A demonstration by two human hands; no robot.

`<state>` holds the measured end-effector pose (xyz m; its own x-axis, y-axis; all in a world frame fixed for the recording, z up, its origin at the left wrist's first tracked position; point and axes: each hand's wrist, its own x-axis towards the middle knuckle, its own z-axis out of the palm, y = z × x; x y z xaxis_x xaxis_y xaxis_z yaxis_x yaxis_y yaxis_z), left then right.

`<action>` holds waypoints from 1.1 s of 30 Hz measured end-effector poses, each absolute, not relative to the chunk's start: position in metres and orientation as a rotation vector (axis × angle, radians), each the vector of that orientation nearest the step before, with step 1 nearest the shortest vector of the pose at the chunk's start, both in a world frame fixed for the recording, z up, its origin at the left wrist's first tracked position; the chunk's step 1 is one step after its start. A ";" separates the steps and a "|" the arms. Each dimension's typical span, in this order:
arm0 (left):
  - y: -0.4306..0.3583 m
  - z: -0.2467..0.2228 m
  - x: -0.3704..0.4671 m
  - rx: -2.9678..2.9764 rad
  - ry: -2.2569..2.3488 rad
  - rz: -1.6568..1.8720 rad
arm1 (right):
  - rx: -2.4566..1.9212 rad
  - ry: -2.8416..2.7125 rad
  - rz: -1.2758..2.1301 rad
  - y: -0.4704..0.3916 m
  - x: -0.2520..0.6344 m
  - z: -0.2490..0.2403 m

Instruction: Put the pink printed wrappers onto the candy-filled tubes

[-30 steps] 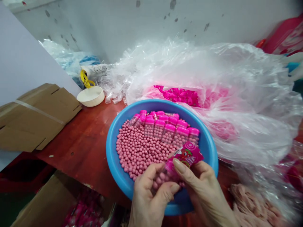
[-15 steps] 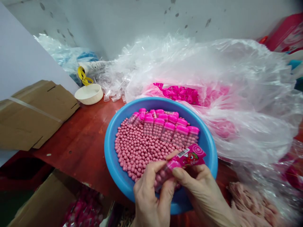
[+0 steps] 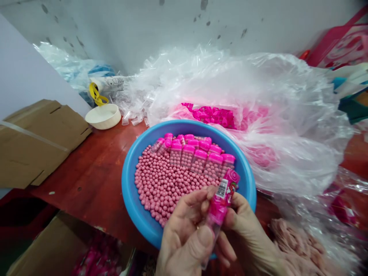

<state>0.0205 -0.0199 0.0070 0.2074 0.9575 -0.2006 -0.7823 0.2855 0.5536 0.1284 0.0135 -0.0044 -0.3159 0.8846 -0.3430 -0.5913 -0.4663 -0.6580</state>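
Over the front of the blue basin [image 3: 129, 211], my left hand [image 3: 186, 234] is closed round a small clear candy container with a pink cap [image 3: 217, 211]. A printed pink label [image 3: 228, 188] with a barcode stands up from the cap. My right hand [image 3: 248, 224] pinches the container from the right, near the cap; its fingertips are partly hidden behind it. Pink candy balls [image 3: 161, 168] fill much of the basin. Several filled, pink-capped containers [image 3: 198, 161] lie in rows on the balls, towards the far right.
Behind the basin lies a big clear plastic bag [image 3: 287, 92] with pink caps [image 3: 212, 116] in its opening. A white dish [image 3: 103, 117], yellow tape [image 3: 97, 96] and clear empty containers [image 3: 135, 115] are at back left. Cardboard [image 3: 40, 142] leans left; a beige cloth [image 3: 299, 245] lies right.
The container has turned from lying slantwise to nearly upright, its barcode now facing me. My left thumb has shifted along its body. The view has swung slightly to the right.
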 end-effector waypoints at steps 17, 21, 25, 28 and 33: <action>-0.013 0.012 0.029 0.432 1.020 1.614 | -1.192 -1.121 0.717 -0.006 0.111 -0.002; -0.017 0.012 0.030 0.513 1.134 1.618 | -1.258 -1.268 0.541 -0.008 0.112 0.002; -0.020 0.013 0.031 0.596 1.201 1.620 | -1.312 -1.518 0.434 -0.003 0.116 0.001; -0.019 0.011 0.029 0.622 1.255 1.619 | -1.269 -1.677 0.339 0.002 0.116 -0.001; -0.014 0.006 0.024 0.594 1.153 1.626 | -1.287 -1.479 0.537 0.002 0.109 -0.002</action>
